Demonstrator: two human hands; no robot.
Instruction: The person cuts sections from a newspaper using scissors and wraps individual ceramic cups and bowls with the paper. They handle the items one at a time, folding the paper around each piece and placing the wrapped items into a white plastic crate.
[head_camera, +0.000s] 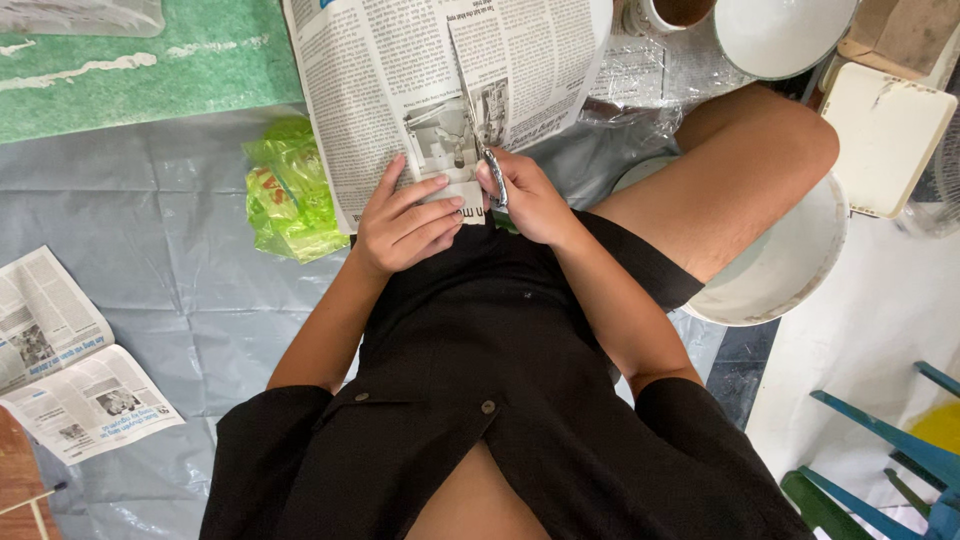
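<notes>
**Newspaper under the scissors: items as they lie**

Newspaper: a large printed grey-white newspaper sheet (420, 90), spread over the seated person's lap and running away from the body onto the floor. A cut is already open up its middle, so the sheet parts into two flaps.

Left hand (400, 222): fingers spread flat and pressing on the near edge of the left flap, apparently to keep the paper taut beside the cut line. It grasps nothing; it pins.

Right hand (527, 200): closed round the handles of a pair of slim metal scissors (478, 120), blades pointing away from the body and lying in the slit. Whether the blades are apart or together is too fine to tell.

Surroundings:
- Crumpled bright green plastic bag (288, 190), on the floor just left of the sheet, partly tucked under its edge.
- Grey plastic floor covering (160, 260), under everything, seemingly laid to catch mess.
- Folded spare newspaper pages (70, 360), well apart at the left.
- Round white plastic basin (785, 265), beside the raised right knee.
- White bowl (780, 35) and a brown-rimmed cup (672, 14), beyond the sheet at upper right.
- Cream square lid or board (885, 135), at far right.
- Blue and green painted slats (890, 460), lower right corner.
</notes>
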